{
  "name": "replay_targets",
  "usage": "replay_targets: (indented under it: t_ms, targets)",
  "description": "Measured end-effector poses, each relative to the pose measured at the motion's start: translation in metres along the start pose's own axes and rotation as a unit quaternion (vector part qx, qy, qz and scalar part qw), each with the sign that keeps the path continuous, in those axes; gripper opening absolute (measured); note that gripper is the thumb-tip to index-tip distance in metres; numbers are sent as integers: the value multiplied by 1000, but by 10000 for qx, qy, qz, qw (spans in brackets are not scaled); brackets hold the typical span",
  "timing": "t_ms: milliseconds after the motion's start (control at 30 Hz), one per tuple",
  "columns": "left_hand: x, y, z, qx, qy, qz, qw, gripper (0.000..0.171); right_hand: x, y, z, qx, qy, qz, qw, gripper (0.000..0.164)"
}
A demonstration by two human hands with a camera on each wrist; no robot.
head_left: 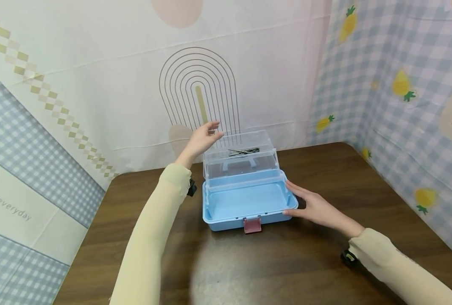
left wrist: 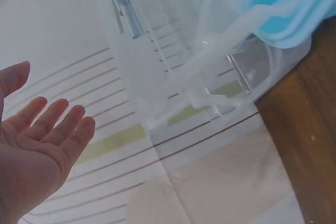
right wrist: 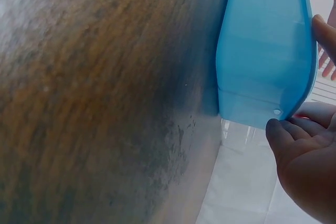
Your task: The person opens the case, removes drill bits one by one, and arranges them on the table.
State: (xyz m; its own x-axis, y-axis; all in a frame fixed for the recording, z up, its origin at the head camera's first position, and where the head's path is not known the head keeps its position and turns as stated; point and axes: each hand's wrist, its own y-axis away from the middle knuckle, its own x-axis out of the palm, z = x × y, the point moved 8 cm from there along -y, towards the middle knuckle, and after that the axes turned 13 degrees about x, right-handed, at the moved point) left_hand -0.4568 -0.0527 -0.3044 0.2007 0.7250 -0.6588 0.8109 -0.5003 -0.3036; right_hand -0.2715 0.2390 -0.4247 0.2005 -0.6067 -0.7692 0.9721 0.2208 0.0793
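Observation:
A light blue plastic storage box (head_left: 226, 225) stands on the table with its clear lid (head_left: 262, 137) raised at the back. A clear tray (head_left: 268, 163) is lifted inside, and several thin dark and metallic sticks (head_left: 245, 152) show there; their kind is unclear. The pink latch (head_left: 252, 225) hangs down at the front. My left hand (head_left: 203, 139) hovers by the lid's upper left, fingers loosely bent and apart from it in the left wrist view. With my right hand (head_left: 317, 207) I hold the box's right end, thumb and fingers at its rim.
The brown wooden table (head_left: 287, 267) extends around the box. A patterned cloth (head_left: 272, 63) hangs behind it, and a checked cloth with pineapples (head_left: 394, 140) hangs on the right. Each wrist carries a small black device (head_left: 349, 256).

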Motion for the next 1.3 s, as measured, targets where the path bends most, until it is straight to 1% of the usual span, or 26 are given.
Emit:
replay_targets:
  t_ms: [167, 267, 400, 533, 600, 733, 833, 967, 1100, 1300]
  targets:
    - [7, -6, -9, 212, -163, 265, 9993, 62, 0, -1, 0, 7, 0, 21, 10000, 95]
    - [13, -8, -12, 276, -128, 459, 9985, 61, 0, 0, 0, 29, 2, 38, 10000, 95]
    - [19, -9, -17, 363, -114, 720, 9967, 56, -1, -1, 1, 21, 3, 14, 10000, 95]
    - [25, -11, -21, 529, -192, 967, 9937, 49, -2, -1, 2, -9, -8, -15, 10000, 94]
    - [29, -11, -21, 592, -215, 1093, 9920, 47, -2, -1, 2, -5, -12, -20, 10000, 94]
    - [37, -11, -17, 611, -213, 1317, 9892, 46, -1, 0, 1, 28, -27, -14, 10000, 94]
    - [42, -11, -15, 629, -183, 1409, 9879, 45, 0, 1, 1, 49, -58, -11, 10000, 94]
    - [48, -11, -17, 799, -202, 1535, 9847, 43, 0, 2, 1, 68, -87, -24, 9999, 94]
    - [53, -12, -16, 920, -322, 1685, 9809, 43, 0, 2, 1, 75, -84, -29, 9999, 94]
    - [60, -12, -11, 828, -517, 1847, 9779, 45, 0, 3, 2, 26, -26, -38, 10000, 94]
